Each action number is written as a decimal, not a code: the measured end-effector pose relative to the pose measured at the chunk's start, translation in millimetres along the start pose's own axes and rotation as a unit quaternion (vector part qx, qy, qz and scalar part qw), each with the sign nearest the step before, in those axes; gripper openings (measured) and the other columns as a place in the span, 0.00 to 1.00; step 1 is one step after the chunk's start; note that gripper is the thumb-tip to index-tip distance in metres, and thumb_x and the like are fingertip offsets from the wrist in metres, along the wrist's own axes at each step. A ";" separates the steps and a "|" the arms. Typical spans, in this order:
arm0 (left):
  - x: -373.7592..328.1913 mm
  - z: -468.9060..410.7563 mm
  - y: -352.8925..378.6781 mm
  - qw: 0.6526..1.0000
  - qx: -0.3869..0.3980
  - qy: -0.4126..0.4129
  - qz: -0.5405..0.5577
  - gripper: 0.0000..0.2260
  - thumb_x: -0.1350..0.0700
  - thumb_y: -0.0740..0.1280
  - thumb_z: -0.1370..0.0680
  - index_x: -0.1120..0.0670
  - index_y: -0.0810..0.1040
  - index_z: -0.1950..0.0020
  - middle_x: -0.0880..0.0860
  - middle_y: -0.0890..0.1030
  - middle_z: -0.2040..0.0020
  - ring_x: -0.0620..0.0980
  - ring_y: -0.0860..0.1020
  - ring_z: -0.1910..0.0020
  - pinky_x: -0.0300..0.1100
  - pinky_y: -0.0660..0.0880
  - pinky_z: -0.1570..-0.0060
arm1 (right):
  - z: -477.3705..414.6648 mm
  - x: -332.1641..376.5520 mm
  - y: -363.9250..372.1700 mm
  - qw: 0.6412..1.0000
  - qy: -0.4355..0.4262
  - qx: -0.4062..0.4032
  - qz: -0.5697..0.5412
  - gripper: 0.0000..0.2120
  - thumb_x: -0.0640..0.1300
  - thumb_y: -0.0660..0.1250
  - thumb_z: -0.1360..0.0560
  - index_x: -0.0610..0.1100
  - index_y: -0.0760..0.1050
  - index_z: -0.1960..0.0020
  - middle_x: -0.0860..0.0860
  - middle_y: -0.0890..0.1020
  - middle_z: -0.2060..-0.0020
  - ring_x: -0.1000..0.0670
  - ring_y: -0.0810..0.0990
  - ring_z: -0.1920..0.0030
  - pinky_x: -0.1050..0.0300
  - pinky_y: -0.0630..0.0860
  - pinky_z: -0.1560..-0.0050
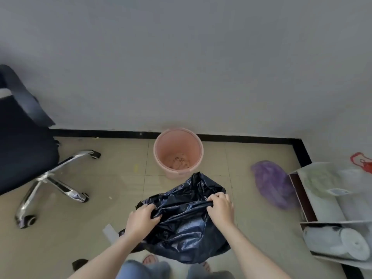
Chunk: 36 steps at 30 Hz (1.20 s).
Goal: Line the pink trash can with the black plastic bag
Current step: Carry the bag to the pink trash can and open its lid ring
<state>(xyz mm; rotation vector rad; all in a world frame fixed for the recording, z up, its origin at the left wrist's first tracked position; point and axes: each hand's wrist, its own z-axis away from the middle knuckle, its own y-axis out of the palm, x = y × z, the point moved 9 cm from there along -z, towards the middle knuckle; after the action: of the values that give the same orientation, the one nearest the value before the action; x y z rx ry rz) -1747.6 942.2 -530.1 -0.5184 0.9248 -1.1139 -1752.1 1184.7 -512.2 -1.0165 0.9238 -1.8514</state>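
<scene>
The pink trash can (178,151) stands upright on the floor against the wall, unlined, with some dirt on its bottom. In front of it, nearer to me, hangs the crumpled black plastic bag (185,224). My left hand (142,219) grips the bag's edge on the left. My right hand (220,207) is closed on the bunched edge on the right. The bag is held between the two hands, below and short of the can's rim, and does not touch the can.
A dark office chair (28,158) with a chrome star base stands at the left. A purple plastic bag (271,184) lies on the floor to the right. A shelf (330,222) with white rolls is at the far right. My knees and feet show at the bottom.
</scene>
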 end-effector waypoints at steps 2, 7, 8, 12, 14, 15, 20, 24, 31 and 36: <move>8.5 -31.7 28.5 1.000 0.011 0.000 -0.009 0.18 0.47 0.61 0.23 0.52 0.71 0.36 0.51 0.77 0.38 0.52 0.75 0.40 0.46 0.69 0.41 | -26.1 -14.9 35.9 1.000 0.009 0.020 0.000 0.12 0.40 0.61 0.26 0.47 0.74 0.43 0.50 0.73 0.40 0.48 0.66 0.36 0.54 0.64 0.38; 32.7 -110.5 100.6 1.000 0.013 0.021 -0.015 0.16 0.49 0.61 0.23 0.52 0.71 0.37 0.52 0.77 0.40 0.53 0.75 0.42 0.43 0.68 0.46 | -82.7 -55.3 127.9 0.999 0.014 0.034 0.006 0.13 0.41 0.62 0.26 0.48 0.74 0.42 0.50 0.74 0.40 0.48 0.66 0.36 0.54 0.64 0.38; 44.8 -137.5 130.3 1.000 0.006 0.022 -0.015 0.16 0.49 0.61 0.23 0.52 0.71 0.37 0.52 0.77 0.41 0.52 0.75 0.42 0.42 0.68 0.46 | -104.6 -64.5 165.8 0.999 0.006 0.037 0.003 0.13 0.41 0.62 0.25 0.47 0.74 0.42 0.50 0.74 0.40 0.49 0.66 0.36 0.55 0.64 0.38; 59.2 -185.1 167.0 0.998 -0.022 0.058 -0.034 0.17 0.49 0.61 0.23 0.52 0.71 0.36 0.51 0.76 0.41 0.51 0.74 0.41 0.42 0.68 0.44 | -147.0 -86.1 213.8 0.999 -0.013 0.026 0.014 0.13 0.42 0.62 0.25 0.47 0.74 0.41 0.49 0.73 0.39 0.48 0.67 0.36 0.56 0.64 0.38; 64.6 -200.6 184.5 0.995 -0.048 0.070 -0.048 0.16 0.48 0.61 0.23 0.52 0.72 0.37 0.51 0.77 0.41 0.51 0.74 0.41 0.43 0.67 0.42 | -157.4 -91.3 233.6 1.000 -0.016 0.011 0.019 0.13 0.41 0.62 0.25 0.46 0.74 0.41 0.49 0.73 0.39 0.48 0.67 0.36 0.55 0.64 0.38; 68.2 -215.4 191.6 0.994 -0.052 0.077 -0.050 0.16 0.48 0.61 0.23 0.52 0.72 0.37 0.51 0.77 0.42 0.51 0.74 0.41 0.43 0.66 0.41 | -171.2 -93.9 241.1 1.000 -0.022 0.000 0.015 0.13 0.41 0.62 0.25 0.46 0.74 0.41 0.48 0.73 0.39 0.48 0.67 0.36 0.55 0.64 0.38; 83.9 -256.3 230.4 0.995 -0.072 0.046 -0.052 0.20 0.46 0.60 0.23 0.51 0.68 0.33 0.51 0.75 0.38 0.52 0.71 0.37 0.46 0.65 0.38 | -202.2 -108.6 282.9 0.999 -0.031 0.001 0.017 0.16 0.42 0.62 0.25 0.46 0.72 0.38 0.47 0.71 0.37 0.46 0.65 0.35 0.53 0.64 0.37; 80.3 -256.1 242.2 0.994 -0.080 0.008 -0.071 0.31 0.40 0.59 0.25 0.49 0.53 0.26 0.53 0.67 0.31 0.54 0.64 0.31 0.49 0.62 0.34 | -206.0 -116.8 287.3 0.999 -0.053 -0.001 0.009 0.18 0.43 0.61 0.25 0.47 0.69 0.35 0.46 0.69 0.35 0.46 0.64 0.33 0.52 0.64 0.35; 70.6 -238.3 241.8 0.995 -0.067 -0.010 -0.076 0.30 0.43 0.59 0.24 0.49 0.51 0.26 0.55 0.61 0.27 0.55 0.58 0.28 0.50 0.59 0.31 | -201.6 -119.5 281.7 0.996 -0.088 0.032 0.006 0.17 0.44 0.61 0.24 0.45 0.69 0.35 0.46 0.69 0.35 0.46 0.65 0.33 0.53 0.65 0.35; 63.0 -228.0 228.1 0.995 -0.086 -0.017 -0.045 0.27 0.46 0.59 0.23 0.50 0.56 0.27 0.55 0.63 0.28 0.55 0.61 0.29 0.49 0.63 0.32 | -196.2 -114.0 269.9 0.992 -0.120 0.027 -0.013 0.16 0.44 0.60 0.24 0.45 0.69 0.36 0.46 0.69 0.35 0.46 0.65 0.33 0.54 0.66 0.36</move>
<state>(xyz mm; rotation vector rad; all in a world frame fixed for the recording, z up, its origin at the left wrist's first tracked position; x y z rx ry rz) -1809.1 990.8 -849.3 -0.7231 0.9801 -1.1080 -1805.9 1219.1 -859.0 -1.1908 0.7168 -1.7202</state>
